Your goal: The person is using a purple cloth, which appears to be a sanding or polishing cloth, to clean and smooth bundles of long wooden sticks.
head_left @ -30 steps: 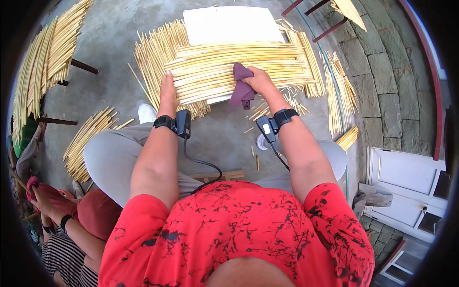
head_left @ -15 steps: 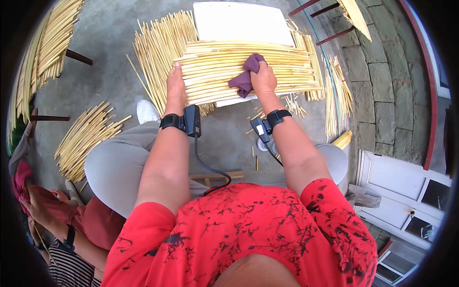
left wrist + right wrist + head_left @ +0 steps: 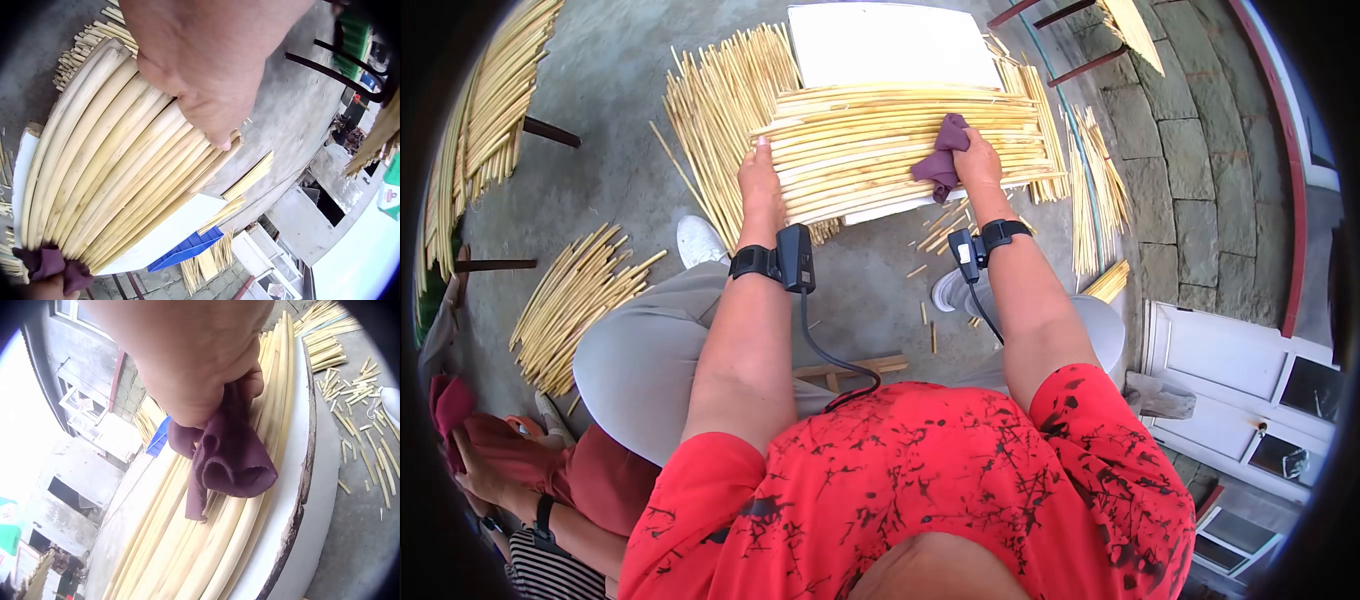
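A row of pale peeled sticks (image 3: 880,150) lies side by side on a white board (image 3: 890,45) in the head view. My left hand (image 3: 758,185) is at the left ends of the row, its thumb along the top. In the left wrist view this hand (image 3: 206,62) covers part of the stick ends; its other fingers are hidden, so I cannot tell whether they curl round them. My right hand (image 3: 980,160) grips a bunched purple cloth (image 3: 943,160) against the sticks, right of the middle. Folds of the cloth (image 3: 234,462) hang from its fingers in the right wrist view.
Loose sticks (image 3: 725,120) are heaped left of the board, with another pile (image 3: 580,310) near the left knee. Cut pieces (image 3: 362,425) litter the floor. A second person's arm (image 3: 570,525) is at lower left. Stick-laden racks (image 3: 490,110) stand at the sides.
My right hand has moved the purple cloth rightward along the sticks and turned it. My left hand stays at the left ends, its thumb shifted slightly. The head view has shifted.
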### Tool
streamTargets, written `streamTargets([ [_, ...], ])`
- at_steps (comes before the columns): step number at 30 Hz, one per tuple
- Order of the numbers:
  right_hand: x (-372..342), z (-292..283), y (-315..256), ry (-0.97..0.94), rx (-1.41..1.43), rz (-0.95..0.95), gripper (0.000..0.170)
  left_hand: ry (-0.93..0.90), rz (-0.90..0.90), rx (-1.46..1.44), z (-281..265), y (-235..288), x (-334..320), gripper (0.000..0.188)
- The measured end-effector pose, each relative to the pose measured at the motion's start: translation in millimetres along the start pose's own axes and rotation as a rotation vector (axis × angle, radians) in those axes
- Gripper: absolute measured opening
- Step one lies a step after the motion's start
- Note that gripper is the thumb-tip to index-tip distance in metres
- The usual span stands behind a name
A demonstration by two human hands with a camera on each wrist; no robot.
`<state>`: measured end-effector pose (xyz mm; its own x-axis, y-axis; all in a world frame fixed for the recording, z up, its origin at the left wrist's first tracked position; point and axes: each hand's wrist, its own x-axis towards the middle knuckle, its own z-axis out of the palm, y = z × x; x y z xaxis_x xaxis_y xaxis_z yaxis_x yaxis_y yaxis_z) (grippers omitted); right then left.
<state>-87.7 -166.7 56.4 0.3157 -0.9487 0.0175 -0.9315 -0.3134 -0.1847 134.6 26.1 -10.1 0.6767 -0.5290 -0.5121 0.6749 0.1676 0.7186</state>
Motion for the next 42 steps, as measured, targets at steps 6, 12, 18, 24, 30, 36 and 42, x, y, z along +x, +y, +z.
streamTargets([
  [6, 1.4, 10.3, -39.3, 0.030, 0.002, 0.055, 0.043, -0.024, 0.035, 0.086, -2.8, -8.5, 9.3, 0.036],
  [12, -80.0, 37.4, -164.8, -0.132, 0.177, -0.522, 0.039, -0.042, 0.044, 0.074, -6.4, -12.3, 12.7, 0.033],
  [18, -23.4, 9.4, -109.2, -0.114, 0.065, -0.289, 0.036, -0.063, 0.050, 0.052, -6.5, -13.5, 10.9, 0.035],
  [24, 31.4, -1.9, 19.3, -0.029, -0.079, 0.092, 0.039, -0.029, 0.029, 0.064, 3.1, 0.8, -2.2, 0.036],
  [30, -77.2, 19.2, -95.7, -0.079, 0.143, -0.328, 0.035, -0.012, 0.038, 0.028, 2.5, -8.2, 4.9, 0.038],
  [36, -110.9, 13.5, -116.2, -0.222, 0.125, -0.491, 0.031, -0.069, 0.054, 0.187, -1.3, -1.0, 2.8, 0.043],
  [42, -32.2, -15.6, 34.2, -0.008, -0.081, -0.014, 0.036, -0.042, 0.040, 0.082, 0.7, -3.4, 3.4, 0.039],
])
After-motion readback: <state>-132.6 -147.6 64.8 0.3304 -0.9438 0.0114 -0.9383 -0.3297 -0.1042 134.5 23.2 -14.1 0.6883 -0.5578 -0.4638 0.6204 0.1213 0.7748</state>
